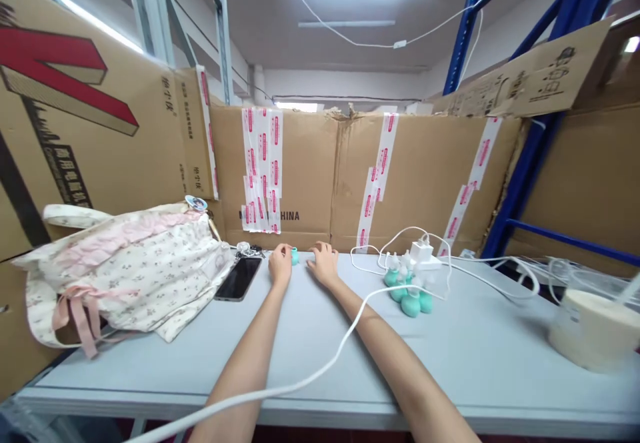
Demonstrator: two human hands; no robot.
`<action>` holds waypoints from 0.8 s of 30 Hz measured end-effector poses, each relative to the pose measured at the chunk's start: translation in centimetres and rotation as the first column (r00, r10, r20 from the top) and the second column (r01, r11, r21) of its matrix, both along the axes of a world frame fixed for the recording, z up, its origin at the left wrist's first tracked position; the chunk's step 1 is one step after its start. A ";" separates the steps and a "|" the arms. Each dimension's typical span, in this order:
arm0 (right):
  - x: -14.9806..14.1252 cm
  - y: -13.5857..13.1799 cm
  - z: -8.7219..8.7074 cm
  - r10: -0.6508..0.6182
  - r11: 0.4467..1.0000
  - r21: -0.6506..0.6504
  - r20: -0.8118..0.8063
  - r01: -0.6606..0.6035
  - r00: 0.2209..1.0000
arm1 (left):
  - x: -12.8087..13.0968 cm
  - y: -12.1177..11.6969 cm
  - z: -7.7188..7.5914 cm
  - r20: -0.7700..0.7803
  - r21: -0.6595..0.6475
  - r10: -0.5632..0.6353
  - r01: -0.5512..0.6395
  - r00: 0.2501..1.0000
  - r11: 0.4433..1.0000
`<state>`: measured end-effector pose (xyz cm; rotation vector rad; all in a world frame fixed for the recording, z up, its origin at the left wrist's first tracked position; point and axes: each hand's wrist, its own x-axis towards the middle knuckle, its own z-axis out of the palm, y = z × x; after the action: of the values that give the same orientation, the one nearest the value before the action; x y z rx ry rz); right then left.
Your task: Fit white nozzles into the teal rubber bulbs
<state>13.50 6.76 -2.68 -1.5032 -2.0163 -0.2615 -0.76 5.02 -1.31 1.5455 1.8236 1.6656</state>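
I see the teal piece [295,256] at twelve o'clock, beside my left hand [281,266]; whether that grip clamps it, I can't tell. My right hand [324,264] has its fingers apart. The white cable [323,366] crossing both forearms [255,343] could snag, toppling the two-o'clock bottles [411,304].

The scene is viewed from the head, above and behind the hands [325,264], with the camera faced forward and down. The worktop [310,363] is taken in from its near edge to the cardboard wall [310,163] beyond them, and the ceiling [340,3] is included high above; the forearms [400,363] are framed close.
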 end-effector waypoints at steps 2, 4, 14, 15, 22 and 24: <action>-0.1 0.6 -0.8 -0.022 0.999 0.037 0.008 0.022 1.000 | 0.1 0.1 0.0 -0.015 -0.001 -0.004 0.004 1.000 1.000; 0.1 1.0 -1.3 -0.022 0.999 0.041 0.040 0.020 0.999 | 0.2 0.1 0.0 -0.037 0.002 -0.004 0.004 0.999 1.000; 0.4 1.4 -1.5 0.059 0.998 -0.035 0.012 -0.058 0.998 | 0.6 0.2 -0.1 -0.091 -0.006 -0.053 0.052 0.994 0.999; 0.4 1.4 -1.6 0.065 0.998 -0.028 0.011 -0.065 0.998 | 0.6 0.2 -0.1 -0.088 -0.006 -0.048 0.047 0.995 0.999; 0.4 1.1 -1.3 0.115 0.993 -0.035 0.016 -0.114 0.993 | 0.4 0.1 0.2 -0.068 -0.001 -0.037 0.037 0.997 0.999; 0.4 1.0 -1.2 0.120 0.992 -0.041 -0.023 -0.121 0.992 | 0.4 0.0 0.3 -0.062 -0.001 -0.034 0.034 0.997 0.999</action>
<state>13.88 7.78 -3.87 -1.3972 -2.0992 -0.1544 -0.33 5.05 -1.02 1.6365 1.8164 1.6194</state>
